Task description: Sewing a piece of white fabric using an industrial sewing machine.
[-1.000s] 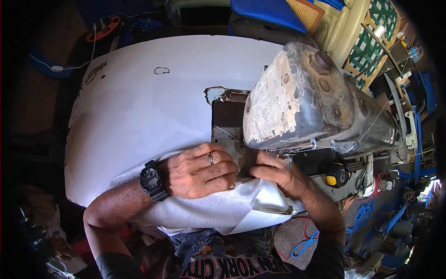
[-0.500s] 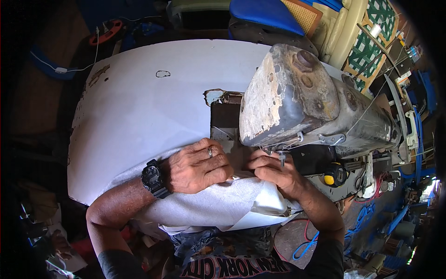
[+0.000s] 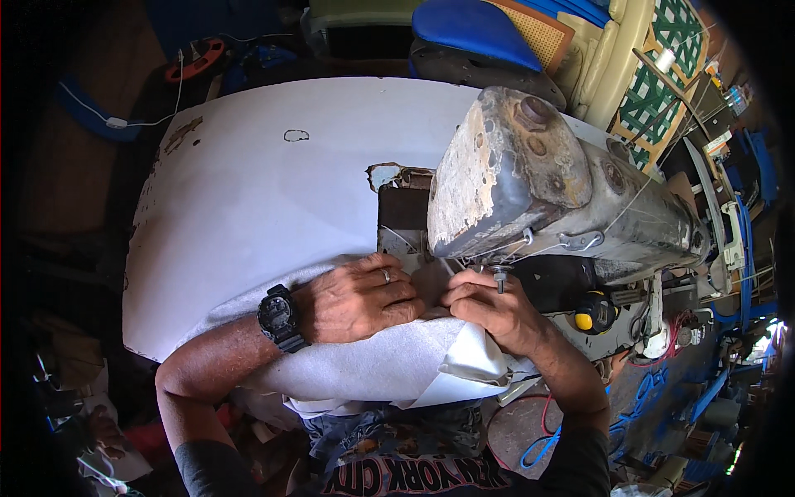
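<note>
- On the counter (image 3: 248, 186), the pale cloth (image 3: 356, 364) lies along the near side; smooth its folds.
- Your left hand (image 3: 363, 300) rests palm down on it, fingers half curled; whether it grips, I cannot tell. Press evenly.
- Your right hand (image 3: 490, 308) is bent at the cloth's edge, its hold hidden; guide lightly.
- The sewing machine (image 3: 517, 182) overhangs it: mind your fingertips.
</note>
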Demonstrator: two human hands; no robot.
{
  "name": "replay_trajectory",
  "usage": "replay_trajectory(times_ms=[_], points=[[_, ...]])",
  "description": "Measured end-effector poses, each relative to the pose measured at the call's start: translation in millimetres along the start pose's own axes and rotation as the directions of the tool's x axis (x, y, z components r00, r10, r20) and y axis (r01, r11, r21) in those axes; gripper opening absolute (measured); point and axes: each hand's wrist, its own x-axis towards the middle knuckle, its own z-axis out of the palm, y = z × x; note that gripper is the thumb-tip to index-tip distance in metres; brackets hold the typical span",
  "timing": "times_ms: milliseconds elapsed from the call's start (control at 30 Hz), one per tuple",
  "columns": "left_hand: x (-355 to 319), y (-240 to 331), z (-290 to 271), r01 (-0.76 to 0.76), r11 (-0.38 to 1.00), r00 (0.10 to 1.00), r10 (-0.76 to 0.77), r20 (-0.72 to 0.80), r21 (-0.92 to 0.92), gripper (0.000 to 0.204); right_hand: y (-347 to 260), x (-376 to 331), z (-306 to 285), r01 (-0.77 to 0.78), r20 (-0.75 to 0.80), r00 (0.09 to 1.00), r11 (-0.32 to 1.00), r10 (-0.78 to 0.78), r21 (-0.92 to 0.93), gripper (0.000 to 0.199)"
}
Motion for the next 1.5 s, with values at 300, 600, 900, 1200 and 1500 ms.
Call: replay_trajectory(times_ms=[300, 600, 900, 1200, 1500], points=[[9, 14, -8, 0.267, 0.953, 0.948, -0.234, 0.216, -0.141, 0.034, 6, -5, 2, 0.008, -0.023, 1.000, 0.997, -0.006, 0.078, 0.018], [6, 17, -4, 0.092, 0.992, 0.985, -0.103, 0.139, 0.085, 0.034, 5, -8, 0, -0.029, 0.007, 1.000, 0.993, 0.029, 0.119, 0.021], [4, 14, -3, 0.123, 0.992, 0.980, -0.126, 0.151, 0.030, 0.035, 6, -7, 1, -0.025, 0.008, 1.000, 0.995, 0.025, 0.095, 0.020], [6, 13, -2, 0.137, 0.987, 0.981, -0.147, 0.125, 0.088, 0.037, 9, -4, -1, -0.001, -0.004, 1.000, 1.000, 0.001, 0.024, 0.019], [8, 8, -4, 0.161, 0.980, 0.979, -0.173, 0.105, 0.115, 0.041, 18, -3, 7, 0.001, -0.039, 0.999, 1.000, -0.001, -0.007, 0.022]])
